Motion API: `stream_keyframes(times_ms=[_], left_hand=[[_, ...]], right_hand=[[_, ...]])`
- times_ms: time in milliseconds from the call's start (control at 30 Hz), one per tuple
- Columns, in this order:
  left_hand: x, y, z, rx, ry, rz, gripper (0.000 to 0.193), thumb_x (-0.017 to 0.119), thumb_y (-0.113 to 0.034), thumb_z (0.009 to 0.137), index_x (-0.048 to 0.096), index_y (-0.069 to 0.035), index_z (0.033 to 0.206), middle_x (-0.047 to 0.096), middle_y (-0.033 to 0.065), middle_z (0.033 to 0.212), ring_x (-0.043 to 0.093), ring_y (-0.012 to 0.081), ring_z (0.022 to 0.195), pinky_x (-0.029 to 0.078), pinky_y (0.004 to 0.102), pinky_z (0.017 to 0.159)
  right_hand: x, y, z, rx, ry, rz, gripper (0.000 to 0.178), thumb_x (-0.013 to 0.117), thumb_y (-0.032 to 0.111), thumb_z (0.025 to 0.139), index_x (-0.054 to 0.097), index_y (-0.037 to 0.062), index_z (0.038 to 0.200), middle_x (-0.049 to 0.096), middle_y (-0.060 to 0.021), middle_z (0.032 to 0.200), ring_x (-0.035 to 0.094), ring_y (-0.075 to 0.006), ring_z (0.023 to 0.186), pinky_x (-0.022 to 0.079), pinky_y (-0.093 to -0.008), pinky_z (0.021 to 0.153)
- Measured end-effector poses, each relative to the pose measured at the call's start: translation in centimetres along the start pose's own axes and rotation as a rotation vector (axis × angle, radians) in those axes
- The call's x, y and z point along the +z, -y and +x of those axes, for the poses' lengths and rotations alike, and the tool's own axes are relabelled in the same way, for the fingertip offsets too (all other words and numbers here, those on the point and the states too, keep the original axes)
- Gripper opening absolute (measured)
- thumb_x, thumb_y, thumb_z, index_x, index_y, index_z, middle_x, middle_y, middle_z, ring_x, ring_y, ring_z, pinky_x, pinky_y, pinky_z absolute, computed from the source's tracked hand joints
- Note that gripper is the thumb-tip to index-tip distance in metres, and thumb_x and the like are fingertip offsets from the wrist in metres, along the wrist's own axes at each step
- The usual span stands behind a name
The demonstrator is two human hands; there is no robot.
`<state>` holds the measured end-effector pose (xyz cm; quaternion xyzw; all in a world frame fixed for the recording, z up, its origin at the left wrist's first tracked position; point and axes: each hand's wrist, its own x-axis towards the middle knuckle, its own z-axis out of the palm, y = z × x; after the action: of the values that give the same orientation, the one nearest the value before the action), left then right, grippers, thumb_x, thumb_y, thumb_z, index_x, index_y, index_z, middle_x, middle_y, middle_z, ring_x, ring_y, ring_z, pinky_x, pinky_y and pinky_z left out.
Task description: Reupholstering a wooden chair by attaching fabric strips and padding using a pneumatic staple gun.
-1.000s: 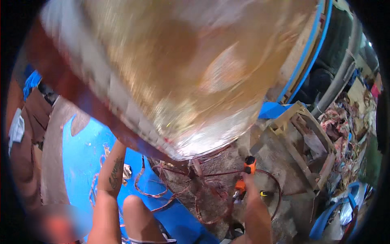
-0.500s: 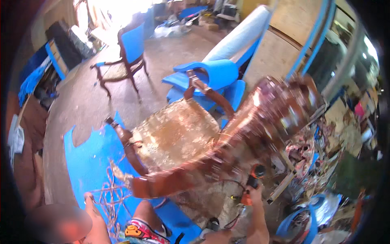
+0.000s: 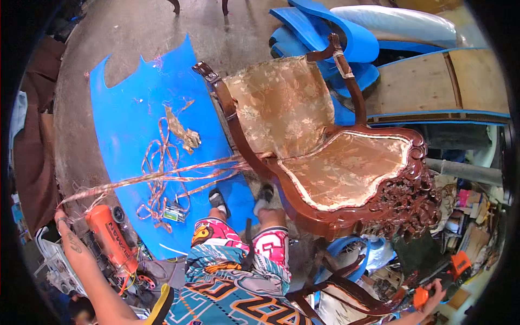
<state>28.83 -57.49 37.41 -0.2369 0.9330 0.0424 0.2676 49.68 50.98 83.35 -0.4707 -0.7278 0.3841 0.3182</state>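
A bare concrete floor [image 3: 108, 49] filled the upper part of the view, with a blue cut-out sheet [image 3: 130, 108] spread flat on it and blue moulded panels [image 3: 336, 38] stacked beyond, beside a wooden board [image 3: 428, 86] edged in blue. On the sheet lay a tangle of loose braid trim [image 3: 162, 179] and a scrap of gold fabric [image 3: 184, 132]. A carved dark-wood armchair [image 3: 325, 162], upholstered in gold floral cloth, stood just in front of the person's sandalled feet [image 3: 241, 197], its backrest tilted toward the camera. From its seat edge a long strip of trim [image 3: 157, 176] stretched taut across the sheet to the left hand [image 3: 62, 219], raised at the far left with fingers pinched shut on the strip's end; an orange power tool [image 3: 111, 238] lay just beside that forearm. The right hand [image 3: 433, 297] was low at the right, fingers clamped on an orange-handled tool [image 3: 421, 297], well apart from the chair's seat
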Motion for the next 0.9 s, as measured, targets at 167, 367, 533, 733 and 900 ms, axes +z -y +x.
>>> stream_keyframes(times_ms=[167,367,533,733,900], left_hand=[[2.1,-19.9,-1.0,-0.017,0.044,0.261,0.09,0.073,-0.06,0.058,0.048,-0.004,0.124,0.055,0.0236,0.115,0.054,0.0306,0.109,0.046,0.0425,0.089],[10.2,-49.4,-9.3,0.617,0.359,-0.503,0.051,0.066,-0.033,0.08,0.054,-0.007,0.121,0.054,0.0183,0.12,0.05,0.0339,0.113,0.039,0.039,0.097],[15.4,-58.7,-9.1,0.682,0.486,-0.45,0.043,0.06,-0.033,0.084,0.056,-0.006,0.118,0.054,0.0198,0.115,0.05,0.0354,0.11,0.04,0.0391,0.094],[20.4,-62.8,-3.7,0.696,0.41,-0.491,0.044,0.054,-0.033,0.087,0.053,-0.003,0.118,0.052,0.0214,0.118,0.048,0.0366,0.11,0.041,0.0398,0.092],[24.7,-67.1,-2.5,0.988,0.268,-0.382,0.041,0.045,-0.03,0.09,0.05,-0.003,0.12,0.052,0.0172,0.119,0.049,0.0368,0.106,0.04,0.0405,0.092]], right_hand=[[7.8,12.9,-3.5,-0.075,0.065,-0.066,0.017,0.054,0.021,0.086,0.047,0.0055,0.087,0.042,0.0012,0.071,0.042,-0.0067,0.054,0.04,-0.0218,0.054],[13.8,16.2,4.1,-0.072,0.351,-0.036,0.025,0.053,0.021,0.087,0.047,0.0033,0.103,0.044,-0.0029,0.072,0.045,-0.0086,0.055,0.051,-0.0289,0.059],[24.0,19.2,6.8,-0.099,0.735,-0.478,0.039,0.059,0.014,0.079,0.044,0.0014,0.112,0.05,-0.0059,0.072,0.051,-0.0126,0.057,0.046,-0.0262,0.053],[38.2,19.1,5.5,0.205,0.764,-0.766,0.051,0.062,0.006,0.07,0.042,0.001,0.117,0.052,-0.0068,0.077,0.052,-0.0148,0.052,0.045,-0.0273,0.045],[50.8,14.7,5.7,0.183,0.95,-1.087,0.055,0.066,0.005,0.073,0.042,0.0028,0.122,0.055,-0.0041,0.074,0.054,-0.0121,0.054,0.044,-0.026,0.048]])
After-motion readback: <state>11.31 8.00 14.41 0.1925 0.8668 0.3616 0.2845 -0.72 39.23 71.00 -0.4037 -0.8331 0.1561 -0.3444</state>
